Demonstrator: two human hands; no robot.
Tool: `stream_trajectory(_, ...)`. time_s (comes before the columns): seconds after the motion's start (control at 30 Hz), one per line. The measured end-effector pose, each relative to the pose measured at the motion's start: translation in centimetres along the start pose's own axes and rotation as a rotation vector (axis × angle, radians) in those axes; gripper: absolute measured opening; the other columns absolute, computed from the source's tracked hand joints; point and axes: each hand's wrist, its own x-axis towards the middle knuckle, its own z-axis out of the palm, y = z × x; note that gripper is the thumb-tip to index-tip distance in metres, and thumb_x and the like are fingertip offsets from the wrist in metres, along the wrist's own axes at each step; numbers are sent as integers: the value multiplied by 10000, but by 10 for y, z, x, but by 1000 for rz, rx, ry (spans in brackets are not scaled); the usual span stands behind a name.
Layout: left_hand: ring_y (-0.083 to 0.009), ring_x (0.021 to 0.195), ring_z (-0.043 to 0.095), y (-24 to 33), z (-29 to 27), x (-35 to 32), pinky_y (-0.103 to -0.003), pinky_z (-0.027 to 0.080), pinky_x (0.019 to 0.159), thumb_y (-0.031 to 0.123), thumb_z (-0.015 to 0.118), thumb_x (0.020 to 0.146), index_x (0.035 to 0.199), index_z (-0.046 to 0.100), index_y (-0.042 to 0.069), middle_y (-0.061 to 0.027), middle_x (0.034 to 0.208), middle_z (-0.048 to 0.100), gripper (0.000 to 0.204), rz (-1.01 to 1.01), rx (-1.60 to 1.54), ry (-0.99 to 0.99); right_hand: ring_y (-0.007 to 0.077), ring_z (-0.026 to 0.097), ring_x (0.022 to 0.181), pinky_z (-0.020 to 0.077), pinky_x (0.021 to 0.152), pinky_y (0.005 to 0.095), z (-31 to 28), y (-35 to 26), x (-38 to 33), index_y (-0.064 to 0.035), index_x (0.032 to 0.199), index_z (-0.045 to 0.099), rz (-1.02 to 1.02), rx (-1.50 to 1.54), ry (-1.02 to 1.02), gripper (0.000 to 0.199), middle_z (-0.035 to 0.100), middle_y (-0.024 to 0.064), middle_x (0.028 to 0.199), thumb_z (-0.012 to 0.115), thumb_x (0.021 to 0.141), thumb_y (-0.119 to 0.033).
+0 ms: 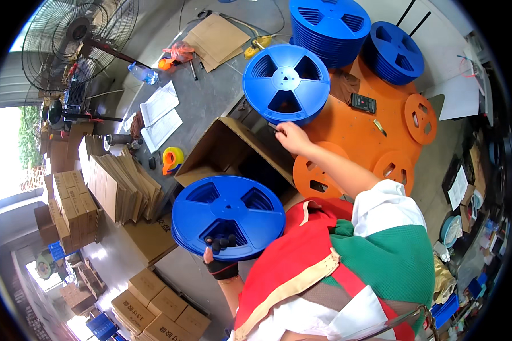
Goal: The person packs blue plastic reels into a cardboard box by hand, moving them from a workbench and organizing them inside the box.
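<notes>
Handling the near blue reel stack (pixel 228 207), beside the open carton (pixel 222 150) off the grey desk (pixel 210 94)'s near edge, seems in hand: the left hand (pixel 221 262)'s fingers grasp its rim; the right hand (pixel 293 137)'s hold is unclear. Shifting it calls for 2-handed support.

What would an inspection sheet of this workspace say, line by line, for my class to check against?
Surface: orange table beside a grey table.
Job's things: held blue reel stack; blue reel on the orange table; open cardboard box between them.
Clutter: papers, clear bottle and orange-yellow tape dispenser on the grey table; dark handheld device on the orange one.
Hands: left hand, dark-gloved, grips the held stack, fingers in an opening; right hand, bare, holds a small dark item, kind unclear.
Cables: thin dark cord at the grey table's far end.
Surroundings: large fan; stacked cartons.
</notes>
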Motion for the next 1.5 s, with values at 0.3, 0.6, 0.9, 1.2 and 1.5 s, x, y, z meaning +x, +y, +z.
stream_trajectory(0.3, -127, 656, 469, -1, -7, -27, -359, 400, 687, 366, 499, 836, 1194, 466, 156, 43, 684, 467, 416, 58, -106, -20, 255, 506, 975, 329, 918, 360, 1, 30, 57, -14, 928, 546, 35, -623, -70, 358, 566, 114, 944, 661, 712, -276)
stream_trajectory(0.6, -219, 875, 587, 5, -26, -10, -435, 479, 718, 212, 509, 794, 1159, 491, 145, -30, 968, 612, 372, 41, -26, 2, 197, 566, 649, 448, 604, 298, -68, -72, -7, 12, 867, 571, -232, 696, 436, 343, 582, 88, 710, 498, 877, -323)
stream_trajectory(0.9, -225, 1099, 482, -2, 5, 9, -394, 450, 824, 460, 529, 823, 1130, 505, 124, -72, 1226, 491, 456, -23, 52, -85, 132, 479, 491, 436, 522, 272, -78, -55, -63, -40, 830, 514, 777, 2045, -85, 262, 480, 20, 580, 401, 875, -272)
stream_trajectory(1.2, -189, 873, 502, 1, 2, -1, -380, 431, 782, 325, 587, 783, 1085, 483, 123, 1, 926, 524, 378, 20, 113, -91, 155, 530, 533, 451, 504, 258, -10, -78, -98, -12, 836, 555, 1106, 1372, -452, 304, 538, 53, 635, 400, 879, -270)
stream_trajectory(1.5, -209, 835, 553, -2, -3, -29, -432, 431, 828, 128, 583, 768, 1020, 486, 128, -18, 839, 568, 271, 58, 61, 114, 310, 482, 1035, 382, 887, 389, 19, 10, 42, 17, 1075, 488, 78, -234, 32, 479, 515, 173, 1088, 637, 737, -288)
